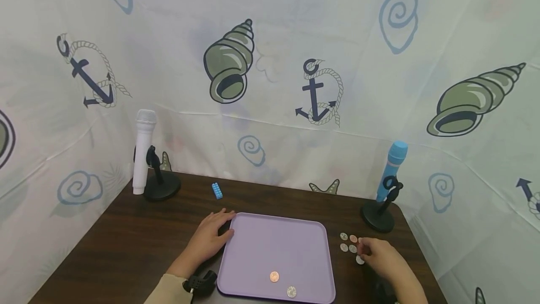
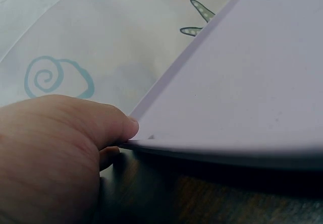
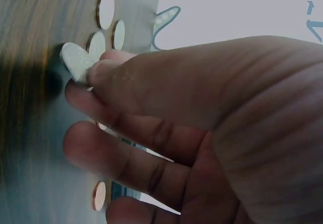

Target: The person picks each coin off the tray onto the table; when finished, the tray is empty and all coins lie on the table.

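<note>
**Coin pinched at the right edge, tray steadied**

Your right hand (image 1: 381, 257) is down among the loose coins (image 1: 348, 243) lying on the bench (image 1: 126, 238) between the purple tray (image 1: 274, 247) and the blue microphone stand (image 1: 381, 210). In the right wrist view your thumb and fingertips (image 3: 98, 72) pinch one silver coin (image 3: 75, 62), tipped up on its edge just off the wood. Your left hand (image 1: 208, 240) rests against the tray's left rim near its far corner, thumb (image 2: 108, 125) lying over the lip and the other fingers relaxed.

Two coins already lie near the tray's front edge: a copper coin (image 1: 274, 276) and a silver one (image 1: 291, 291). This looks like the pick-up step of moving coins into the tray. The next move likely calls for a firm pinch while you lift clear of the neighbouring coins, then a short carry left over the rim.
</note>
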`<state>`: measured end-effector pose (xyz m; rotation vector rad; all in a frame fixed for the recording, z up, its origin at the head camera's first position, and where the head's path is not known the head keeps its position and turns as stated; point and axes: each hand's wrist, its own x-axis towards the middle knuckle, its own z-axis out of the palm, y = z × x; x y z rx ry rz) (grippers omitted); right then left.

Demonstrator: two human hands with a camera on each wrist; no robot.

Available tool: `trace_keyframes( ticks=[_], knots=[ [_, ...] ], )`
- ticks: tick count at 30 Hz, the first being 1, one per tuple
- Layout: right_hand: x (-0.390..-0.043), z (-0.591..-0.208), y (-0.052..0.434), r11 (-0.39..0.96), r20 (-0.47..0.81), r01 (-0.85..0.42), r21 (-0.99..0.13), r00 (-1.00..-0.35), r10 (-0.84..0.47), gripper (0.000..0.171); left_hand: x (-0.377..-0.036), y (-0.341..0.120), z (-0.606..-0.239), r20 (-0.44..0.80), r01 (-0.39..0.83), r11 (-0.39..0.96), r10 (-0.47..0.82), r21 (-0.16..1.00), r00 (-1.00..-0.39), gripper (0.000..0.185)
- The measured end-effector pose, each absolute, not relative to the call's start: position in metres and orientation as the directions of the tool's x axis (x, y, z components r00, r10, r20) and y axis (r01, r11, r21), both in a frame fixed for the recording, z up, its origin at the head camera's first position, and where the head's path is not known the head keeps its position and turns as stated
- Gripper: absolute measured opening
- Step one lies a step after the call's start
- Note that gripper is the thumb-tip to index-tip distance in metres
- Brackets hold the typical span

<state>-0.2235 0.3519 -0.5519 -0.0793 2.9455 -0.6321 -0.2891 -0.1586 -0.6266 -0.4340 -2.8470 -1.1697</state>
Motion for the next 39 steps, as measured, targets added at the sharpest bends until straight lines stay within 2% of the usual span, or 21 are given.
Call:
trace_keyframes(
  ticks=[21, 31, 34, 39],
  knots=[
    [-0.231, -0.564, 0.364, 0.925, -0.110, 0.141, -0.354, -0.988, 0.108, 0.013, -0.287, -0.160, -0.626, 0.174, 0.300, 0.664, 0.252, 0.684, -0.952, 0.053],
    [-0.233, -0.567, 0.364, 0.923, -0.123, 0.145, -0.356, -0.987, 0.108, 0.009, -0.287, -0.160, -0.626, 0.159, 0.285, 0.667, 0.244, 0.688, -0.957, 0.053],
    [-0.231, -0.562, 0.366, 0.923, -0.103, 0.139, -0.358, -0.989, 0.108, 0.003, -0.289, -0.160, -0.627, 0.144, 0.278, 0.671, 0.250, 0.688, -0.958, 0.054],
    [-0.227, -0.542, 0.362, 0.930, -0.012, 0.110, -0.350, -0.994, 0.113, 0.014, -0.290, -0.160, -0.629, 0.148, 0.287, 0.667, 0.258, 0.688, -0.955, 0.055]
  ],
)
